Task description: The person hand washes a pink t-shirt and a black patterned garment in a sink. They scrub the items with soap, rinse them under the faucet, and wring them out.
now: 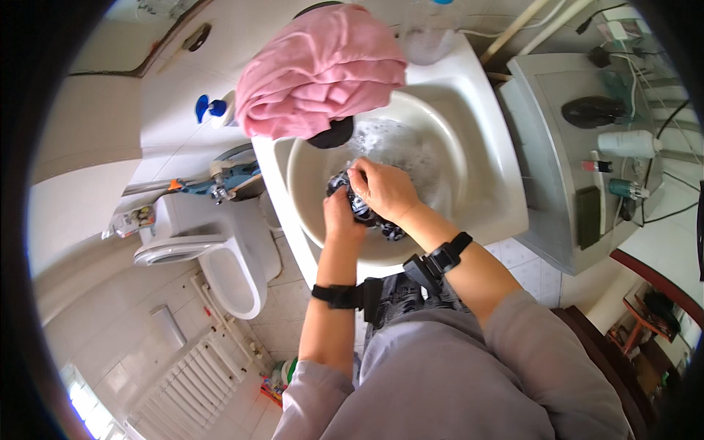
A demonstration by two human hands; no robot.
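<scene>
A dark, black-and-white cloth (391,232) is bunched between my hands, wet and flecked with suds. My left hand (339,214) grips its left side, with the thumb on top. My right hand (385,191) lies just right of it, fingers curled around the same cloth. Both hands are over the near left part of a round pale basin (456,158), which stands in a white sink (506,192). Foamy water (403,147) fills the basin's far side. How much of the cloth is under water I cannot tell.
A heaped pink cloth (315,73) overhangs the basin's far left, with something black (334,135) beneath it. A clear bottle (429,40) stands behind the sink. To the right is a grey washing-machine-like cabinet (539,139) with bottles and cables; a toilet (231,275) is at left.
</scene>
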